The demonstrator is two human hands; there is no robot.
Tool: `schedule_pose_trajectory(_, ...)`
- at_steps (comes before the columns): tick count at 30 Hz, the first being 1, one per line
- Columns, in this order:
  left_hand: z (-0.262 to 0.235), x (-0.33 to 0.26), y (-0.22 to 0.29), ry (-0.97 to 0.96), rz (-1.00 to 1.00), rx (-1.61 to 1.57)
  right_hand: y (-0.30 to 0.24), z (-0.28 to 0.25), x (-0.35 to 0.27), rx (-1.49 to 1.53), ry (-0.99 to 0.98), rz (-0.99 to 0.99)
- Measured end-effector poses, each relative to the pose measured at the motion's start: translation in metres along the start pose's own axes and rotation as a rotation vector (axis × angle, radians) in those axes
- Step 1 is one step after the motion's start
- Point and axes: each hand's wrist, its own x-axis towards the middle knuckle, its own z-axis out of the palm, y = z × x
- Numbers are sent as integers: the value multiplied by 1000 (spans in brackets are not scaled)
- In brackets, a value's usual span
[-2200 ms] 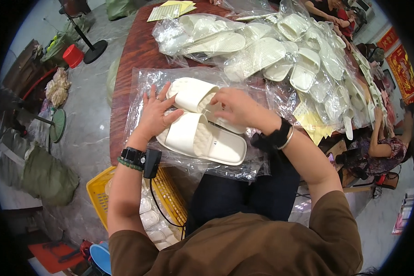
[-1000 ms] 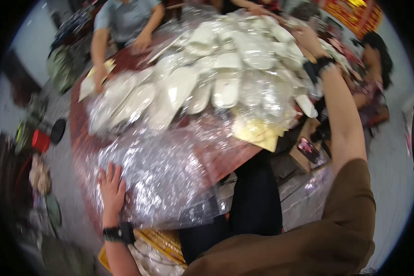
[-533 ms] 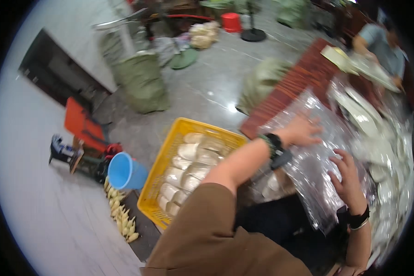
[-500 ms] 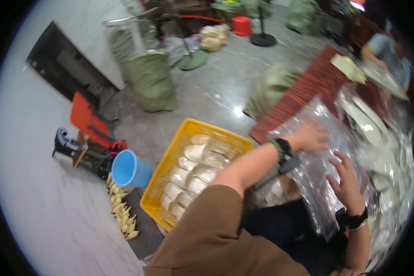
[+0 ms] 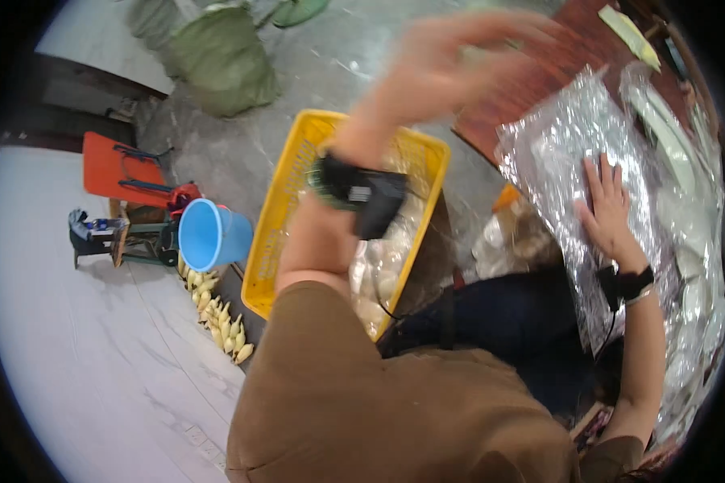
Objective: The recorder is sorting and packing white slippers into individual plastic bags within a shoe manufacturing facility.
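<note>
My left hand [image 5: 439, 68] is raised over the far end of the yellow crate [image 5: 284, 177]. It is blurred, its fingers look stretched out, and I see nothing in it. On a stack of shiny clear plastic bags or sheets [image 5: 552, 133] lies my right hand [image 5: 608, 205], flat with fingers spread. The plastic rests at the edge of a reddish-brown wooden table [image 5: 532, 76] and hangs down beside my lap. Pale slipper-shaped items [image 5: 370, 274] in clear wrapping fill the crate, partly hidden by my left arm. White slipper-like pieces [image 5: 669, 149] in clear plastic lie right of my right hand.
A blue bucket [image 5: 205, 233] stands left of the crate, with several pale, pointed bulb-like pieces [image 5: 221, 322] by it. An orange folding chair [image 5: 117, 165] is behind the bucket. A full green sack [image 5: 225, 60] stands on the grey floor at the far left.
My left hand has lifted off the plastic and swung left over the crate. My right hand has come down flat on the plastic. The view has shifted, and the co-worker is out of sight.
</note>
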Motion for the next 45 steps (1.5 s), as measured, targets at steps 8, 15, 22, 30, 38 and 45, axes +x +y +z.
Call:
schedule_pose_trajectory(8,-52,-415,-130,93,-1178,753,-10,-8,-3,22,-34,19)
schedule_pose_trajectory(15,113,-538,-79,-430,-1461,493,4,9,-2,-2,-29,14)
schedule_pose_trajectory(22,139,-514,-124,-819,-715,920,9,5,-1,-67,-24,-9)
schedule_pose_trajectory(30,113,-500,-165,-1377,-906,979,-1,3,2,-10,-44,37)
schedule_pose_trajectory(38,81,-539,-145,-1511,-675,819,2,0,0,-49,4,18)
schedule_pose_trajectory(45,80,-523,-136,-1530,-752,717,9,7,-7,-19,37,-28)
